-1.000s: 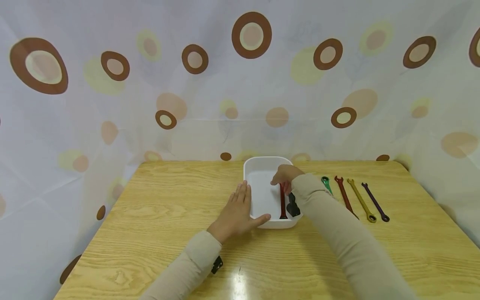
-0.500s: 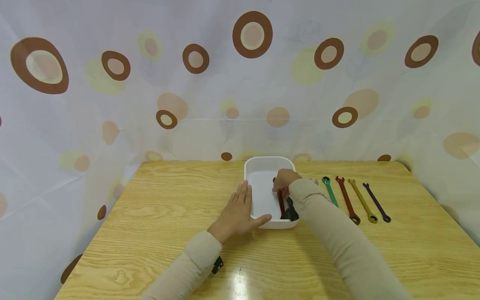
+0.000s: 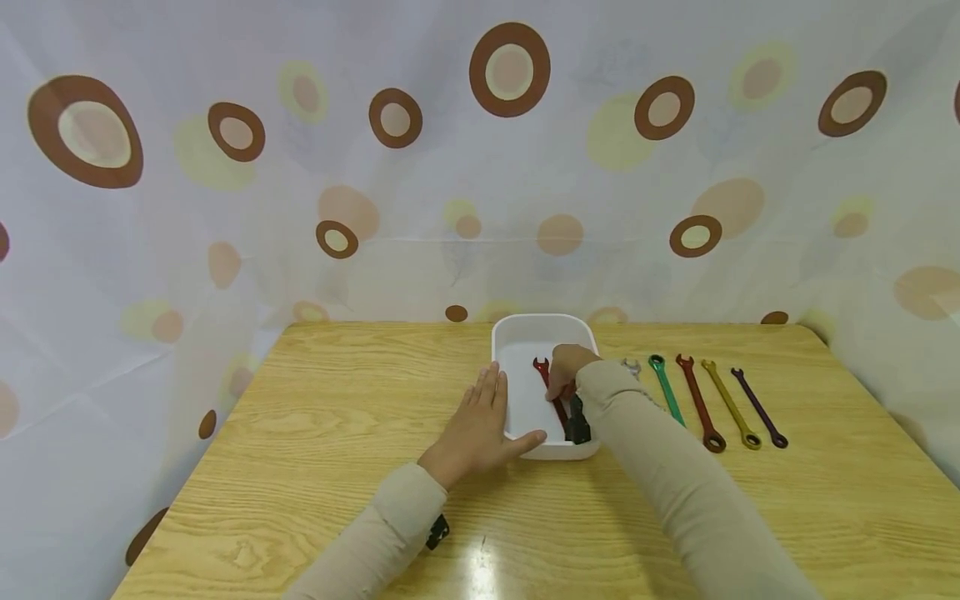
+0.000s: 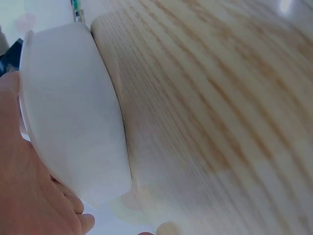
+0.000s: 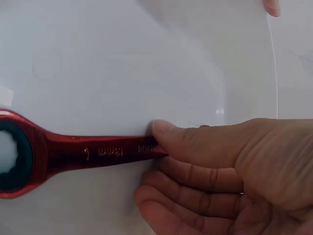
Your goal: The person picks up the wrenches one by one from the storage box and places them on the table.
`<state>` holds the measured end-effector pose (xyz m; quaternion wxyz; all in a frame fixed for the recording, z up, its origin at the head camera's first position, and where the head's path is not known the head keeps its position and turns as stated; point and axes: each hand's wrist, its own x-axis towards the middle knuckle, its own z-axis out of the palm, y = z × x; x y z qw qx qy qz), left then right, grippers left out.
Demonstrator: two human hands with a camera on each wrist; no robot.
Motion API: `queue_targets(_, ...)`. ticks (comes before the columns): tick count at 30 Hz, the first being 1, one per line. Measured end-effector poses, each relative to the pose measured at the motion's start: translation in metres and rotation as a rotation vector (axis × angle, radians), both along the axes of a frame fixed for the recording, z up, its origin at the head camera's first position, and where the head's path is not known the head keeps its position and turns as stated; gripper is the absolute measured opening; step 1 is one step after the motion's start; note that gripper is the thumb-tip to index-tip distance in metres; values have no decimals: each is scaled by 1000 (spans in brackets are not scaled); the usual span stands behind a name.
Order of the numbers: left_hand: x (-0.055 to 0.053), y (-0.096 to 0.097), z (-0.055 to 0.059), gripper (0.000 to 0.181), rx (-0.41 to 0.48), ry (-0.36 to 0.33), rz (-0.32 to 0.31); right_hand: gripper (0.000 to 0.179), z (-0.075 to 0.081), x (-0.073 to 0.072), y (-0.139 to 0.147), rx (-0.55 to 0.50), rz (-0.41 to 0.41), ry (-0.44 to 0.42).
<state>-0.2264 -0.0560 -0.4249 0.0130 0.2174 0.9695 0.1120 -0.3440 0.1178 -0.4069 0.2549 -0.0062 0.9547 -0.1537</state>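
A white plastic tray (image 3: pixel 545 451) stands on the wooden table, ahead of the body. Inside it my right hand (image 3: pixel 567 369) pinches the shank of a red combination wrench (image 5: pixel 78 154) between thumb and fingers. In the right wrist view its ring end shows, with "13mm" stamped on the shank; the head view shows the open end (image 3: pixel 542 365) pointing away and left. My left hand (image 3: pixel 477 423) rests along the tray's near left corner, fingers straight by the left side and thumb across the near rim. The left wrist view shows that hand beside the tray's outer wall (image 4: pixel 73 117).
Right of the tray lies a row of wrenches: silver (image 3: pixel 632 365), partly behind the right sleeve, then green (image 3: pixel 667 388), a second red wrench (image 3: pixel 701 403), gold (image 3: pixel 731 403) and purple (image 3: pixel 759 407). A patterned cloth (image 3: pixel 420 192) hangs behind the table (image 3: pixel 315 417).
The red wrench in the tray has turned, its open end swinging left and out from under the right hand. That hand has moved slightly nearer the body; the left hand stays on the tray.
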Motion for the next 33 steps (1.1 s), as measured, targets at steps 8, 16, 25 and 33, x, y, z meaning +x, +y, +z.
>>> queue_targets(8,0,0,0,104,-9,8,1,22,0,-2,0,-7,-23,-42)
queue_targets(16,0,0,0,105,-6,2,8,30,-1,-1,0,24,1,-62)
queue_targets(25,0,0,-2,106,-3,17,5,26,4,4,0,16,29,-62)
queue_targets(33,1,0,0,105,-7,11,6,13,6,8,-5,-46,83,-90)
